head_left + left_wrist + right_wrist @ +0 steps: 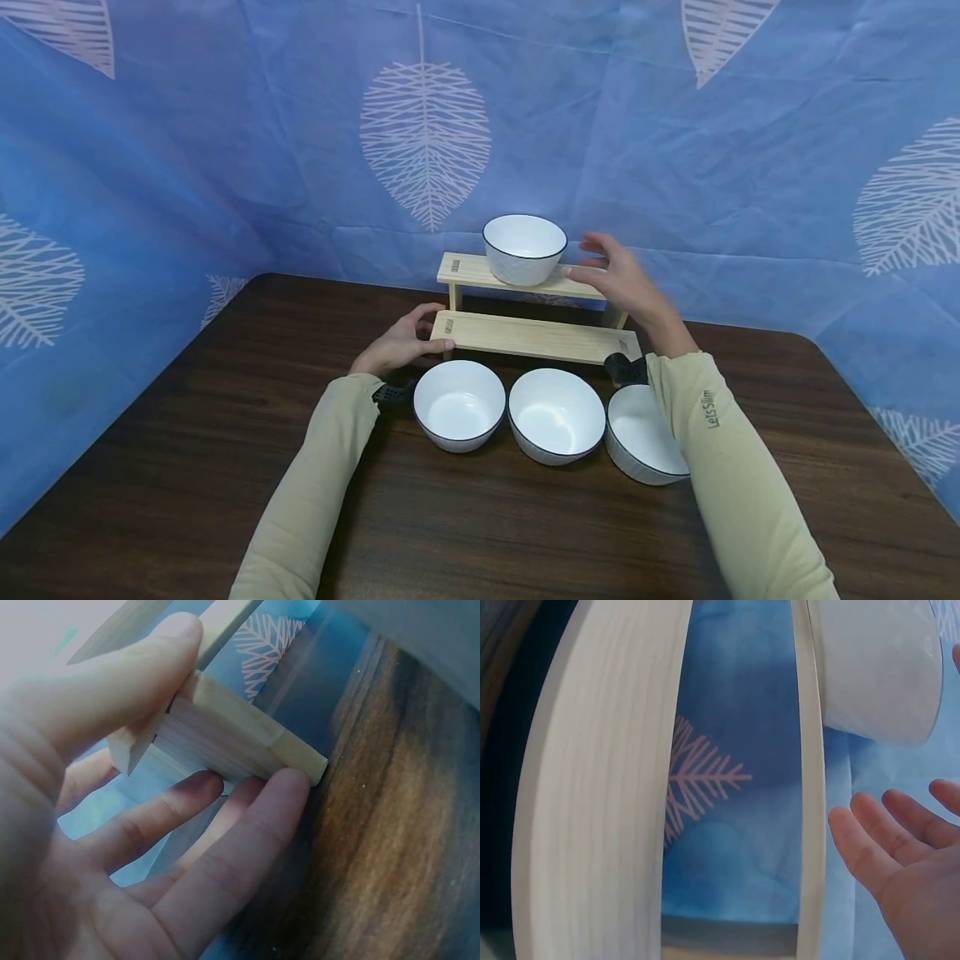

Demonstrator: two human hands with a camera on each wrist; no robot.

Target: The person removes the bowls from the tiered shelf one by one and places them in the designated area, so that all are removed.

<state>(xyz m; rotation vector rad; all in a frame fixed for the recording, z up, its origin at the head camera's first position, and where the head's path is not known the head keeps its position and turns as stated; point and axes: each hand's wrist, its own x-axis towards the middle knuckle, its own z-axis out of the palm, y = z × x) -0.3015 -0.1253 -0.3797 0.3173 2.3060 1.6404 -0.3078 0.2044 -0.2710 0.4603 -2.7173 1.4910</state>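
Note:
A two-tier wooden shelf [536,335] stands at the back of the table. Its lower board's left end is gripped by my left hand [401,342]; in the left wrist view the thumb [142,671] lies along the board and the fingertips touch the wooden leg [232,739]. On the upper board sits a white bowl [523,254] with a dark rim, upright. My right hand [626,283] is just right of this bowl, fingers spread and holding nothing. In the right wrist view those fingers [866,844] are apart from the bowl [877,667].
Three similar white bowls stand upright in a row before the shelf: a left bowl [459,404], a middle bowl [557,414] and a right bowl [645,437], partly hidden by my right sleeve [720,442]. A blue leaf-patterned cloth [300,125] hangs behind the dark wooden table [172,450].

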